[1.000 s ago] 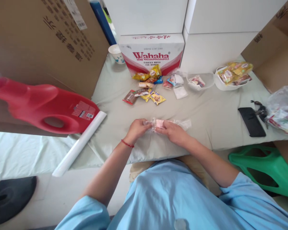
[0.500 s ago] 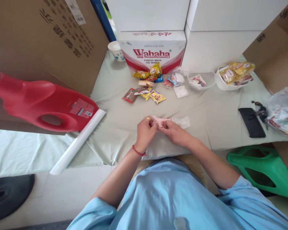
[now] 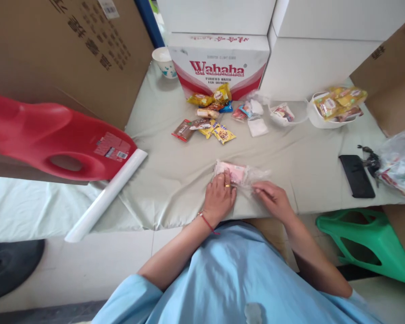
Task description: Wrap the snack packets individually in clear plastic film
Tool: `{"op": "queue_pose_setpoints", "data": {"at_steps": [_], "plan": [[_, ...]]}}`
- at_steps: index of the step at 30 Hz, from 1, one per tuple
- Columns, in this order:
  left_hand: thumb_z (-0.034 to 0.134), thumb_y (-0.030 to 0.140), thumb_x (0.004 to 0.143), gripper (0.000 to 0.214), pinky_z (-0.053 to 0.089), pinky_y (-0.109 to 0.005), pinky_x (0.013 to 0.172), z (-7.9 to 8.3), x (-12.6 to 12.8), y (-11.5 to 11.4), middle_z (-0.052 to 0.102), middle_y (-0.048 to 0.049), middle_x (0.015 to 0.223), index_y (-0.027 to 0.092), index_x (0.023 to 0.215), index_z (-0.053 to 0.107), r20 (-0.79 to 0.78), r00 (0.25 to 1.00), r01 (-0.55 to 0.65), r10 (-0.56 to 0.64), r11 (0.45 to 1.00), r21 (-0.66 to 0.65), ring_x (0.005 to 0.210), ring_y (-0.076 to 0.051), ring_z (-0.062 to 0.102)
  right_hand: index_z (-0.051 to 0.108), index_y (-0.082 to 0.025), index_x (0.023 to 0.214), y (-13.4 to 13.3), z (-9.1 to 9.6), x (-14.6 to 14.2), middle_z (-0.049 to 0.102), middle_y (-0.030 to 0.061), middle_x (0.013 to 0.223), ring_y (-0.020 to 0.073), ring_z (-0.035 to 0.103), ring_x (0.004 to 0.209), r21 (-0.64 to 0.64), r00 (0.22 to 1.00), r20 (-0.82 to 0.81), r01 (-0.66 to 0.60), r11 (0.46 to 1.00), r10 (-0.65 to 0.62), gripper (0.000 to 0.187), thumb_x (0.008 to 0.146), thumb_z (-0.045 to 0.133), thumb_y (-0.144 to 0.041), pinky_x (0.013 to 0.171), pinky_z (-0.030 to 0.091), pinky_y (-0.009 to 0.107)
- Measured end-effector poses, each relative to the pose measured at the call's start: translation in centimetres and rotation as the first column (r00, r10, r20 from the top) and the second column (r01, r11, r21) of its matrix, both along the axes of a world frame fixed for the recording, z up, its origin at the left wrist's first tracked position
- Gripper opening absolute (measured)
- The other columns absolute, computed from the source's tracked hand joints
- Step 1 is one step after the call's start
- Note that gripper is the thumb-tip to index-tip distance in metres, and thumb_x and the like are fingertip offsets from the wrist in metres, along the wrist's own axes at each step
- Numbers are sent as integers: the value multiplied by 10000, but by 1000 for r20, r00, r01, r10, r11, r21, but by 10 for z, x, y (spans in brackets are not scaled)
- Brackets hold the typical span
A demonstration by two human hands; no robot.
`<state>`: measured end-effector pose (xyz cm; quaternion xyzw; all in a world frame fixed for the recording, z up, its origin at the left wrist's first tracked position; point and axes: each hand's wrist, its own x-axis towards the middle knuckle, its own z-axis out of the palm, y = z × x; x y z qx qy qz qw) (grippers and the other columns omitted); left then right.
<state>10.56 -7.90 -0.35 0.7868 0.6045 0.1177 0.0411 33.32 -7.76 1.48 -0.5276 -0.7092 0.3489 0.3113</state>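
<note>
A pink packet (image 3: 235, 173) lies flat on the cloth-covered table near its front edge. Over its left part rests my left hand (image 3: 219, 198), fingers stretched out and laid on it, with a ring and a red string bracelet. From the packet's right end spreads a clear plastic bag (image 3: 259, 173). My right hand (image 3: 274, 198) is closed in a pinch at the lower edge of this plastic, palm partly hidden. Whether the packet sits inside the plastic or beside it, I cannot tell.
Behind are several snack packets (image 3: 207, 123), a small white packet (image 3: 257, 127), a clear bowl (image 3: 286, 118) and a white bowl (image 3: 315, 118) of snacks. A red jug (image 3: 60, 135) and white roll (image 3: 108, 193) stand left; a black phone (image 3: 357, 176) lies right.
The hands have moved apart. My left hand has gone from pinching the pink packet to lying on it; my right hand has shifted right to the plastic. The view has tilted slightly.
</note>
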Motion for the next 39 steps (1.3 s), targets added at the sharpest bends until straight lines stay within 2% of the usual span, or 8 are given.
{"op": "queue_pose_setpoints", "data": {"at_steps": [3, 5, 11, 16, 20, 25, 32, 39], "plan": [[481, 391, 1038, 730, 484, -433, 993, -1, -1, 2, 604, -252, 1419, 96, 1658, 231, -6, 1000, -6, 6, 1000, 5, 1304, -334, 597, 742, -215, 1176, 14, -2, 4, 713, 133, 1067, 286, 672, 1006, 120, 921, 103, 363, 924, -376, 417, 1046, 472, -506, 951, 550, 485], [485, 393, 1037, 734, 485, -430, 988, -1, -1, 2, 603, -256, 1418, 92, 1657, 230, -15, 1000, -12, 12, 1000, 10, 1306, -333, 597, 717, -170, 1233, 26, -6, 2, 668, 188, 1170, 331, 606, 1136, 212, 864, 198, 423, 881, -462, 485, 1016, 501, -546, 1043, 487, 547], [514, 388, 1023, 730, 489, -424, 965, 0, 1, 1, 613, -246, 1406, 86, 1640, 268, -25, 999, -22, 22, 1000, 9, 1244, -327, 624, 693, -203, 980, 37, -15, -9, 631, 199, 1361, 369, 518, 1294, 150, 908, 321, 231, 961, -268, 242, 943, 602, -423, 1112, 421, 577], [509, 360, 1021, 723, 483, -428, 977, 0, 1, 2, 605, -239, 1421, 89, 1644, 262, 2, 1000, -13, 13, 1000, -6, 1259, -323, 603, 601, -241, 948, 28, -5, -2, 705, 79, 980, 249, 667, 919, -2, 970, 73, 232, 973, -232, 146, 908, 594, -381, 872, 564, 436], [508, 343, 1022, 693, 489, -431, 962, 2, 2, 2, 595, -235, 1438, 73, 1627, 303, -17, 1000, -17, 17, 999, -30, 1258, -322, 594, 527, -261, 897, 21, 9, -4, 614, -35, 727, 167, 606, 612, -254, 943, -181, 231, 939, -280, 243, 900, 660, -464, 582, 541, 307], [498, 315, 1033, 661, 491, -418, 922, 9, 6, 1, 596, -215, 1433, 112, 1637, 319, -51, 998, -26, 23, 998, -56, 1235, -306, 597, 587, -246, 912, 22, 30, -27, 622, -38, 725, 140, 601, 574, -224, 932, -261, 195, 955, -252, 247, 909, 693, -469, 556, 526, 274], [434, 262, 1059, 523, 488, -440, 834, 16, 8, 3, 631, -204, 1313, 116, 1561, 454, -82, 997, 7, -16, 994, -108, 1151, -319, 594, 660, -212, 879, 66, 43, -81, 695, 13, 794, 173, 642, 746, -17, 978, 176, 117, 993, -112, 72, 926, 622, -251, 695, 479, 280], [473, 247, 1037, 356, 481, -459, 885, 7, 0, 5, 643, -245, 1312, 98, 1288, 677, 16, 996, 93, -92, 994, -54, 1170, -345, 589, 725, -160, 1093, 78, 46, -125, 692, 161, 1141, 269, 639, 962, 38, 743, 669, -31, 999, -3, 257, 1026, 477, -178, 815, 498, 360]]}}
